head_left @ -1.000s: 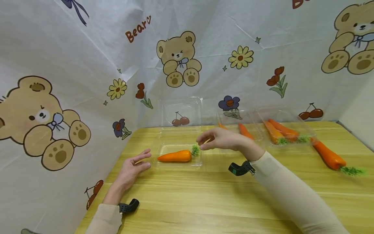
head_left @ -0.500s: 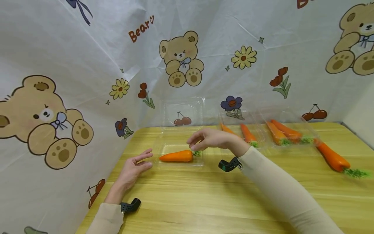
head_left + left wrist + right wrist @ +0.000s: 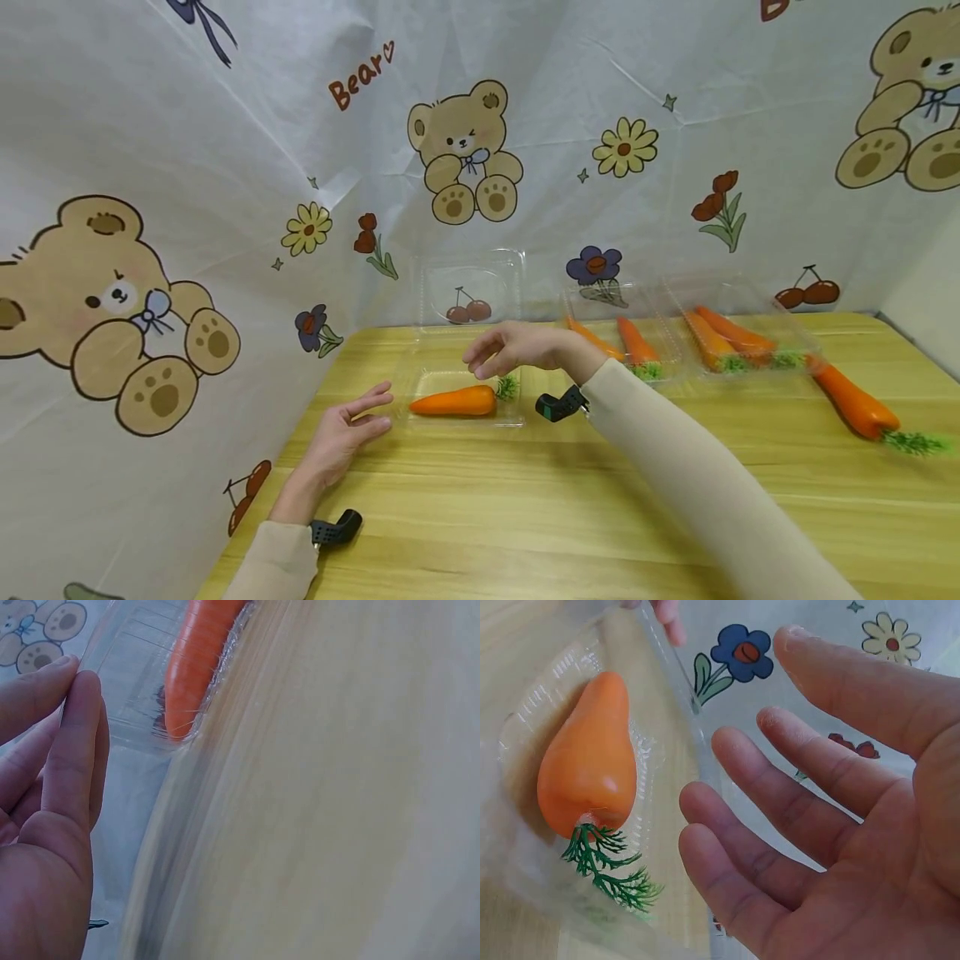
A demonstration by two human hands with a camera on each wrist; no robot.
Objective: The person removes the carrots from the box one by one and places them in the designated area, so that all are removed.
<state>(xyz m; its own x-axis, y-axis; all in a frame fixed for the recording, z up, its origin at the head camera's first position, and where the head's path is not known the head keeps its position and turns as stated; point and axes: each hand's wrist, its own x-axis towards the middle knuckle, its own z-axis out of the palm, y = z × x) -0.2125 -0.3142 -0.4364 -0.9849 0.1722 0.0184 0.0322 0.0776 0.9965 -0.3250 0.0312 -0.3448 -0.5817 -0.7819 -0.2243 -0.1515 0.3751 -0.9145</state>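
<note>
A clear plastic clamshell box (image 3: pixel 465 424) lies on the table with its lid (image 3: pixel 468 279) raised against the cloth. One orange toy carrot (image 3: pixel 452 402) with a green leafy top (image 3: pixel 507 386) lies in it, its tip to the left. Beside the box's left end, my left hand (image 3: pixel 333 442) has thumb and fingers stretched out and apart; whether they touch the rim is unclear. My right hand (image 3: pixel 517 346) hovers over the box behind the carrot. In the right wrist view its fingers (image 3: pixel 739 847) are spread and hold nothing.
To the right stands a second clear box (image 3: pixel 678 362) with two carrots (image 3: pixel 637 340), then a third box (image 3: pixel 787 367) with two carrots (image 3: pixel 708 340). A loose carrot (image 3: pixel 855 402) lies beyond them. Patterned cloth (image 3: pixel 547 208) rises behind the wooden table (image 3: pixel 480 517).
My right hand has moved left from the carrot's leafy end to above the carrot's body, uncovering the leaves and the second box. The left hand and the carrots have stayed put.
</note>
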